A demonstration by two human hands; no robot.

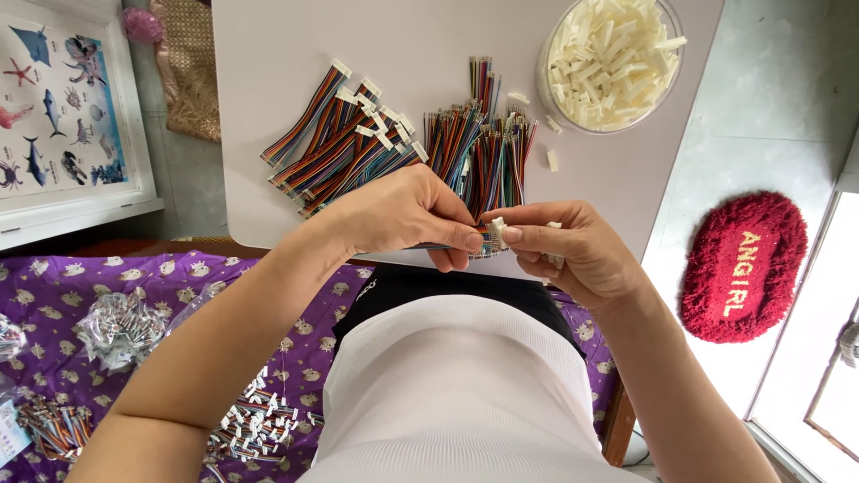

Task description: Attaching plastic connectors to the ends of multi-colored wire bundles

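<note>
Item one, the hands: I see the left hand (pixel 403 215) and the right hand (pixel 564 246) meeting at the near edge of the pale grey tabletop (pixel 268 89), fingertips almost touching. The left hand's thumb and fingers are pinched on the end of a flat multicoloured ribbon cable (pixel 447 246), which runs under that palm and is mostly hidden. The right hand pinches a small white plastic connector housing (pixel 497 231) between thumb and forefinger, held right at the cable's end — whether it is already seated on the wires I cannot tell. Its lower fingers are curled on another small white piece (pixel 553 259). Item two, the stock on the table: far and left of the hands, a fanned heap of rainbow ribbon cables with white connectors fitted (pixel 335 139); just right of it, a bundle of rainbow cables with bare ends (pixel 479 148). At the far right, a clear round plastic tub of loose white connector housings (pixel 613 58), with a few strays (pixel 552 159) lying on the table near it. Item three, the surroundings: a purple patterned cloth (pixel 54 286) at near left carries more finished cables (pixel 255 425) and clear bags (pixel 116 326); a red oval shaggy mat (pixel 743 268) lies on the floor to the right.
</note>
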